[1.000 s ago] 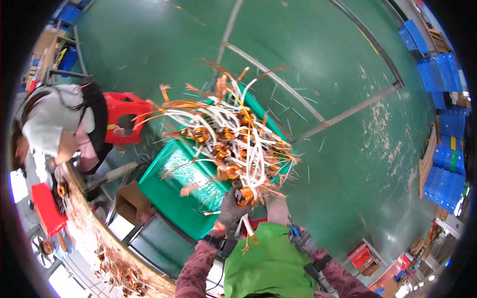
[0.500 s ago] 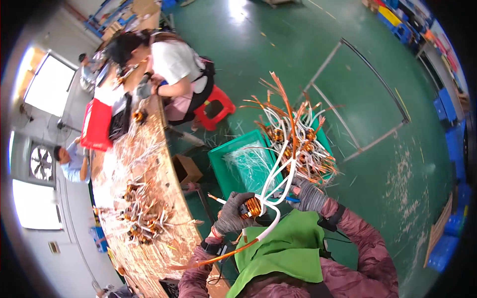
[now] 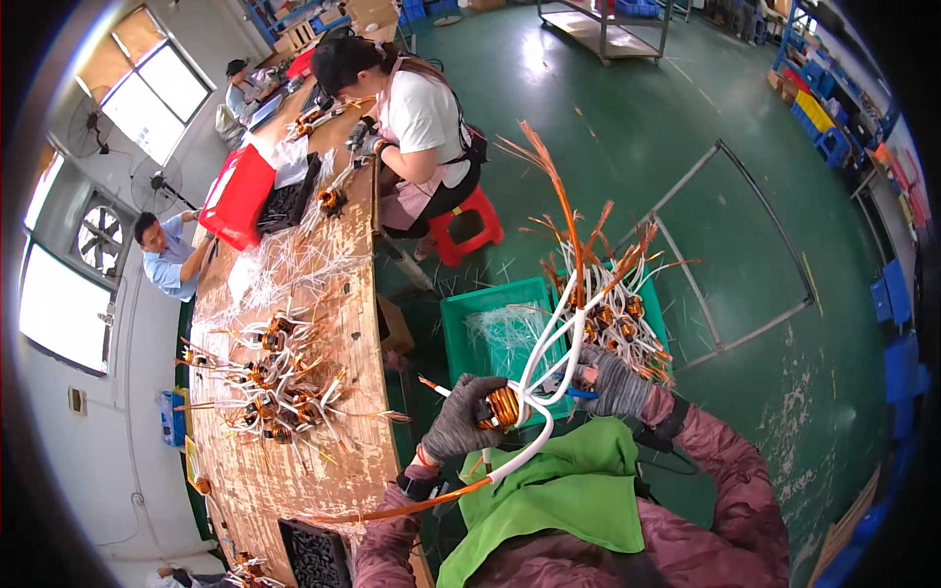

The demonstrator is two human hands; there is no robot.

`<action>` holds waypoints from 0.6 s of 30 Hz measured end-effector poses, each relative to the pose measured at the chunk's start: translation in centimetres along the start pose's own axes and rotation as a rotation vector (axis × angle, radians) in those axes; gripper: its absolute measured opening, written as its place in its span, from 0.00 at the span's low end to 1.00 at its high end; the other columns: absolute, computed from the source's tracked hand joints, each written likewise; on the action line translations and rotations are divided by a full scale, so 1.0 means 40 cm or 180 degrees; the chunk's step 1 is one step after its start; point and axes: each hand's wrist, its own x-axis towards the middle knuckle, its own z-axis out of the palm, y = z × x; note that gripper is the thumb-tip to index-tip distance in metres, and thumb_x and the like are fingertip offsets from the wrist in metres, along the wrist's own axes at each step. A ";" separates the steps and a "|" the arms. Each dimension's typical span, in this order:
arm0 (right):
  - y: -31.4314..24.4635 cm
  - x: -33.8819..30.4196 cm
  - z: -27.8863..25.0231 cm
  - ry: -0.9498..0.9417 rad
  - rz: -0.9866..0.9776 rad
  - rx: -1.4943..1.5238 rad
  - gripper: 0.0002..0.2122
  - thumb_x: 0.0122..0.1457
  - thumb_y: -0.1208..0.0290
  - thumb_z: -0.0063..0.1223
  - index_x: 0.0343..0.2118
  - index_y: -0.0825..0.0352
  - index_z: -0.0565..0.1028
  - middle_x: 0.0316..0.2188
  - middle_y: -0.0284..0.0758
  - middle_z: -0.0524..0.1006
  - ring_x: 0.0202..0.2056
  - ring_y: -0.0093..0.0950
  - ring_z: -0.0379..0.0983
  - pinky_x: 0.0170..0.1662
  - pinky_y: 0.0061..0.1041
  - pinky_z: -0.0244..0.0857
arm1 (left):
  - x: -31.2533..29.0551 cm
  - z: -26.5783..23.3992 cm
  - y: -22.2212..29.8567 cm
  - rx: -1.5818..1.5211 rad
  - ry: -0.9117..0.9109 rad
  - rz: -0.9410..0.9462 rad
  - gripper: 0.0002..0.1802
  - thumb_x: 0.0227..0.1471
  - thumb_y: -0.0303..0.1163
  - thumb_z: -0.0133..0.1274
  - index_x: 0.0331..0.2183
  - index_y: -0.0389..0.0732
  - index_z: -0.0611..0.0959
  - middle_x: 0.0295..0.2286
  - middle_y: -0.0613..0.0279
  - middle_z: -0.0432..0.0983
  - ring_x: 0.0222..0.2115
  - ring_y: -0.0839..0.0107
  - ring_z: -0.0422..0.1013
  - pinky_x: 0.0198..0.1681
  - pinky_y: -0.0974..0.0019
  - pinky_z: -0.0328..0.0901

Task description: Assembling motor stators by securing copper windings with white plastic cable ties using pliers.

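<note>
In my gloved left hand (image 3: pixel 453 421) is a copper-wound coil (image 3: pixel 502 408), gripped at its side over my lap. White-sleeved leads (image 3: pixel 537 372) with bare copper strand ends spread from it; one bundle rises upward, another sweeps down to the left. My gloved right hand (image 3: pixel 618 384) is closed beside the leads, around a small tool with blue handles (image 3: pixel 581 393). The tool's tip sits at the white sleeves, its exact kind partly hidden by fingers and leads. Under my forearms lies a green cloth (image 3: pixel 549 485).
A green crate (image 3: pixel 454 328) holds white scraps; beside it, another is heaped with coils (image 3: pixel 627 318). Several coils (image 3: pixel 279 392) and scraps lie on the wooden table (image 3: pixel 343 470) at left. A co-worker (image 3: pixel 421 127) sits on a red stool (image 3: pixel 466 230). A metal frame (image 3: pixel 686 265) stands right.
The view has swung, so the table and the co-workers appear farther right and lower. Both hands keep nearly the same place and hold on the coil and the blue-handled tool.
</note>
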 end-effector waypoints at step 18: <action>-0.025 0.041 -0.043 0.0158 0.0386 -0.0126 0.17 0.44 0.71 0.54 0.41 0.59 0.74 0.25 0.37 0.72 0.26 0.34 0.71 0.29 0.31 0.66 | 0.035 -0.031 0.065 -0.1616 0.0141 -0.0478 0.39 0.31 0.33 0.70 0.47 0.39 0.69 0.43 0.60 0.67 0.45 0.70 0.66 0.51 0.66 0.62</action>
